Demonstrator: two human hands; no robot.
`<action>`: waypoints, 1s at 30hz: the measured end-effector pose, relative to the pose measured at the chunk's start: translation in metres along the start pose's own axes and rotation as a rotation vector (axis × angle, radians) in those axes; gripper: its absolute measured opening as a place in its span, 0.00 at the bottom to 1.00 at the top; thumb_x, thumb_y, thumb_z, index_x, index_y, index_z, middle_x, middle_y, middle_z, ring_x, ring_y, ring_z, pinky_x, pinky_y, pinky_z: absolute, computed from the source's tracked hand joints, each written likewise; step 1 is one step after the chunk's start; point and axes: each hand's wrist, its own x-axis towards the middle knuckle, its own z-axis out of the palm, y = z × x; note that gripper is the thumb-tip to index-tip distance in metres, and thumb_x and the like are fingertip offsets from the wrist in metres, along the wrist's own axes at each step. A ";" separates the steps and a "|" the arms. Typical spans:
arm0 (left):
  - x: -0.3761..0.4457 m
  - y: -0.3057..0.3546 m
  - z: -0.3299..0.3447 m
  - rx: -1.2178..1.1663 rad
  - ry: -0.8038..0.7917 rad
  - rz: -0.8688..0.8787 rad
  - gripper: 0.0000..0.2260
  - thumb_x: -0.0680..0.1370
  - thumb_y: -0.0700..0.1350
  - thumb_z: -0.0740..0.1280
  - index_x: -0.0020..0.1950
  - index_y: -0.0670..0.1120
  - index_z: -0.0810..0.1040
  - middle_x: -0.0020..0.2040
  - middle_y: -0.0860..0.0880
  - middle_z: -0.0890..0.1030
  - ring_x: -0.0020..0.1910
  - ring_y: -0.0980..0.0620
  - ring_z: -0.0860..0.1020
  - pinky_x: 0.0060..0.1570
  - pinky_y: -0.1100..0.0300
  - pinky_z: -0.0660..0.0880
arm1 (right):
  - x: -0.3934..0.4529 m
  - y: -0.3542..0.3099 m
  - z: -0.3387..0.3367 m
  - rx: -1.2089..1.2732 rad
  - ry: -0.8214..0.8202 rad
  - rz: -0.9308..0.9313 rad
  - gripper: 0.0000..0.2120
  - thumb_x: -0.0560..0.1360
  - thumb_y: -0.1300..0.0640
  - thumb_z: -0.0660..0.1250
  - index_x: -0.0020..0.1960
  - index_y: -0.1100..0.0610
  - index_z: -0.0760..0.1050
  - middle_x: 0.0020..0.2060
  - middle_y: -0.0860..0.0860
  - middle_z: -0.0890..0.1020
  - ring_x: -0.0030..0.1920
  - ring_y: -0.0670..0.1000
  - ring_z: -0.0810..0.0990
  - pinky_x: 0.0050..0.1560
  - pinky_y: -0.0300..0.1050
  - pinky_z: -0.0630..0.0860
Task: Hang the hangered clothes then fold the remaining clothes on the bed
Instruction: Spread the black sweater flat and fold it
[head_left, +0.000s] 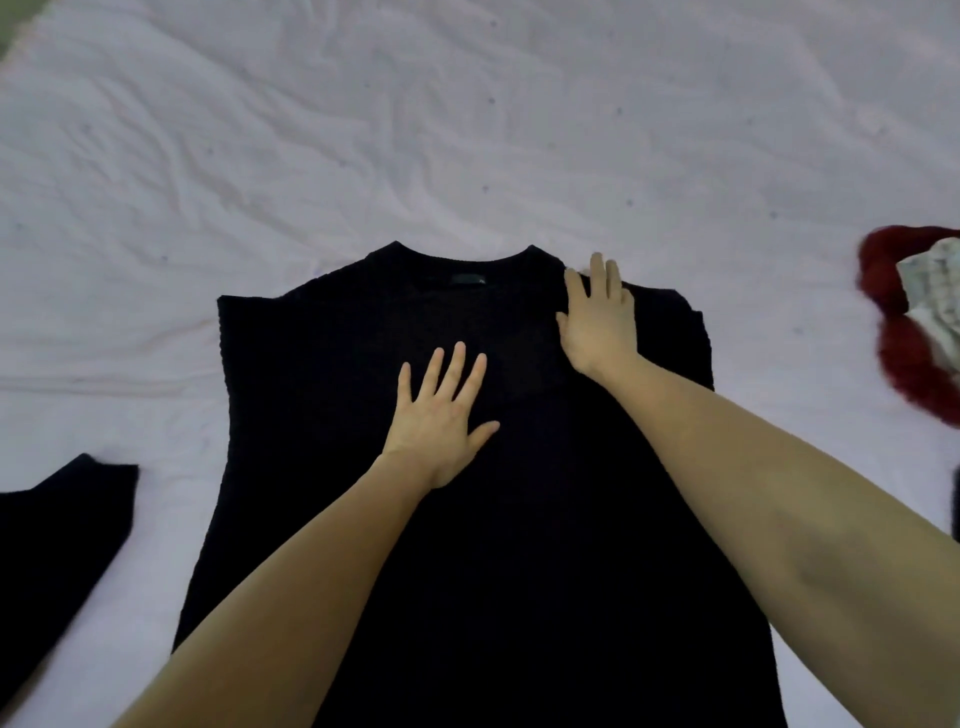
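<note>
No readable text — small neck tag (469, 280) inside collar of black sweater (322, 415) too dark, too small to make out.

We see a black sweater (363, 519) with a knitted texture and a small dark label inside its neckline, spread on the bed (467, 130). The bed's sheet is pale lilac-white, dotted sparsely with small grey-blue specks. A second black piece (57, 540) lies near the left edge. By the right edge sits a deep red garment (904, 358) with a white, faintly checked cloth (935, 296) on it.
</note>
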 end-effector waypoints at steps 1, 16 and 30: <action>-0.002 0.000 0.003 0.009 0.014 -0.009 0.33 0.80 0.64 0.46 0.77 0.51 0.34 0.78 0.47 0.35 0.77 0.46 0.36 0.75 0.42 0.39 | -0.014 -0.002 0.010 0.022 0.002 -0.023 0.28 0.82 0.50 0.54 0.78 0.56 0.49 0.77 0.60 0.49 0.77 0.59 0.48 0.74 0.53 0.52; -0.196 0.023 0.064 -0.116 -0.139 -0.085 0.32 0.81 0.62 0.47 0.78 0.50 0.35 0.78 0.46 0.34 0.77 0.45 0.36 0.76 0.46 0.42 | -0.309 -0.001 0.017 0.269 -0.320 -0.034 0.28 0.83 0.45 0.47 0.79 0.55 0.48 0.78 0.54 0.48 0.78 0.52 0.47 0.77 0.48 0.45; -0.462 0.043 0.196 0.201 -0.018 -0.047 0.44 0.80 0.53 0.62 0.74 0.48 0.26 0.76 0.45 0.31 0.76 0.45 0.36 0.74 0.42 0.44 | -0.583 -0.018 0.083 -0.192 -0.208 -0.289 0.39 0.76 0.44 0.64 0.78 0.56 0.48 0.77 0.55 0.52 0.77 0.54 0.55 0.72 0.58 0.58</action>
